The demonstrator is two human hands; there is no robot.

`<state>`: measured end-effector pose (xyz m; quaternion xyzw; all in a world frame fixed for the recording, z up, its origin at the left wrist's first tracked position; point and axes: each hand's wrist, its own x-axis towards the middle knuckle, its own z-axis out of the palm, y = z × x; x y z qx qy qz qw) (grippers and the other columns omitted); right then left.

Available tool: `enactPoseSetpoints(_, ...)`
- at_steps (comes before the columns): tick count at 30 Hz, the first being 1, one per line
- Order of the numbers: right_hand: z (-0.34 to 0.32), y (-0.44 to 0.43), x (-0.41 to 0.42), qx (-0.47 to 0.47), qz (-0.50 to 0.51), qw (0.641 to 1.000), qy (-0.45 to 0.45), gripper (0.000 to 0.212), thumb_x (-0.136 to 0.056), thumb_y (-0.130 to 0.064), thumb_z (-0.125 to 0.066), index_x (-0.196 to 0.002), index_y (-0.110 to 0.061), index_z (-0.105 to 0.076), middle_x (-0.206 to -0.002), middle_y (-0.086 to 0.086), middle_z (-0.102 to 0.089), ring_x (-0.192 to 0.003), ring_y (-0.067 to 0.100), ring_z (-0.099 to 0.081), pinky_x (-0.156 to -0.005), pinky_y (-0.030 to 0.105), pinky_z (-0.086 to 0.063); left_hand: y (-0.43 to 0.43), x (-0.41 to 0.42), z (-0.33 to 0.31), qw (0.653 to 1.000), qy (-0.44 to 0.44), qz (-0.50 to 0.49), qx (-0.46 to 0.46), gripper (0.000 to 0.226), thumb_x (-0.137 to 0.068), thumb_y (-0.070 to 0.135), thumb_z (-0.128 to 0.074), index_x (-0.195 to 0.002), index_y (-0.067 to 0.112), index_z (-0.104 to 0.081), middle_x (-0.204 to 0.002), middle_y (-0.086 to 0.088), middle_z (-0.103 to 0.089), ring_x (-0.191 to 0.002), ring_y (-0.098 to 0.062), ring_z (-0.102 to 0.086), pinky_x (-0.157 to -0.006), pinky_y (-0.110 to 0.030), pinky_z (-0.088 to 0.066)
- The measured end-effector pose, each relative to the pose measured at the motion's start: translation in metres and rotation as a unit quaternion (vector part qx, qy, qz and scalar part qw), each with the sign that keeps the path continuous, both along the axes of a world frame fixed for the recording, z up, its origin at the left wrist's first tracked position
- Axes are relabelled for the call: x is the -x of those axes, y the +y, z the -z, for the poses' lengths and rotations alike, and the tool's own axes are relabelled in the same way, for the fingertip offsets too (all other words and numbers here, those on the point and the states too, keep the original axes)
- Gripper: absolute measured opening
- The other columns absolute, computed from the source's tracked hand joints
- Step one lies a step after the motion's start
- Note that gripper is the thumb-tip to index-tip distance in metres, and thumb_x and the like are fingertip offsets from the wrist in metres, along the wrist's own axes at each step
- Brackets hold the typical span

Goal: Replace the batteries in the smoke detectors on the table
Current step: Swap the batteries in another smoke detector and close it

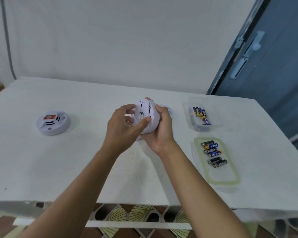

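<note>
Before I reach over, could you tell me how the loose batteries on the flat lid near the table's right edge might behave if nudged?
The batteries are cylinders lying on their sides, so they would probably roll. The lid has only a low rim, which may not stop them. They look hard and smooth, so likely slippery, yet unlikely to break.

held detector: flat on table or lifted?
Lifted, tipped on edge: smoke detector gripped between left hand and right hand, underside facing left.

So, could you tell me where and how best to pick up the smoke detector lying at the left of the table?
Take the smoke detector by its round outer rim, coming from above. It lies flat, dome up, with bare table all round, so a hand could span the rim from opposite sides.
</note>
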<state>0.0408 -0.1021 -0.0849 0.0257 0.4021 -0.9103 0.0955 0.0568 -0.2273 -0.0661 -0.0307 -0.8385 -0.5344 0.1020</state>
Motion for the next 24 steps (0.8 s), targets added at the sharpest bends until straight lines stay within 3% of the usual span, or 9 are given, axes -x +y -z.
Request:
enactPoseSetpoints(5,-0.003,0.008,-0.001,-0.052,0.043,0.998,0.005,0.071,-0.076,-0.041,-0.061,-0.140,-0.014,-0.052,-0.130,0.021,-0.059,-0.111,0.040,-0.058,-0.092,0.051,-0.045,0.011,0.000,-0.002,0.977,-0.114,0.016,-0.182,0.055,-0.069,0.031,-0.084,-0.118,0.023,-0.061,-0.111,0.007,-0.066,-0.092,-0.006,-0.068,-0.062,-0.018,-0.052)
enactPoseSetpoints(8,-0.002,0.012,-0.003,-0.061,0.067,0.995,0.028,0.070,-0.069,-0.041,-0.064,-0.134,-0.015,-0.058,-0.127,0.018,-0.060,-0.112,0.037,-0.058,-0.095,0.053,-0.044,0.019,0.000,-0.005,0.964,-0.134,0.019,-0.231,0.054,-0.064,0.025,-0.083,-0.114,0.018,-0.063,-0.109,0.002,-0.069,-0.095,-0.010,-0.069,-0.059,-0.017,-0.052)
enactPoseSetpoints(12,-0.004,0.022,-0.009,-0.066,0.085,0.993,0.054,0.053,-0.071,-0.041,-0.062,-0.121,-0.023,-0.064,-0.122,0.014,-0.062,-0.109,0.035,-0.059,-0.094,0.053,-0.046,0.033,-0.004,-0.008,0.957,-0.138,0.036,-0.254,0.051,-0.062,0.021,-0.079,-0.111,0.012,-0.065,-0.102,-0.003,-0.072,-0.093,-0.016,-0.071,-0.070,-0.026,-0.059)
enactPoseSetpoints(17,-0.005,0.038,-0.021,-0.080,0.086,0.989,0.085,0.049,-0.084,-0.026,-0.051,-0.131,-0.014,-0.054,-0.123,0.011,-0.060,-0.102,0.024,-0.062,-0.077,0.034,-0.054,0.049,-0.007,-0.005,0.936,-0.158,0.059,-0.309,0.041,-0.071,0.018,-0.071,-0.110,0.003,-0.065,-0.099,-0.014,-0.074,-0.094,-0.029,-0.072,-0.085,-0.042,-0.058)
enactPoseSetpoints(21,-0.007,0.054,-0.025,-0.082,0.119,0.986,0.087,0.047,-0.076,-0.039,-0.057,-0.120,-0.023,-0.063,-0.125,0.016,-0.061,-0.108,0.028,-0.061,-0.087,0.041,-0.051,0.060,-0.007,-0.003,0.938,-0.158,0.063,-0.303,0.050,-0.068,0.021,-0.072,-0.114,0.004,-0.062,-0.105,-0.014,-0.072,-0.097,-0.029,-0.071,-0.084,-0.040,-0.058)
enactPoseSetpoints(24,-0.009,0.071,-0.027,-0.060,0.145,0.985,0.068,0.040,-0.086,-0.037,-0.046,-0.120,-0.020,-0.059,-0.114,0.011,-0.065,-0.100,0.023,-0.065,-0.081,0.036,-0.053,0.065,-0.008,0.000,0.952,-0.164,0.075,-0.248,0.061,-0.058,0.031,-0.076,-0.114,0.009,-0.062,-0.106,-0.013,-0.071,-0.099,-0.026,-0.070,-0.089,-0.042,-0.056)
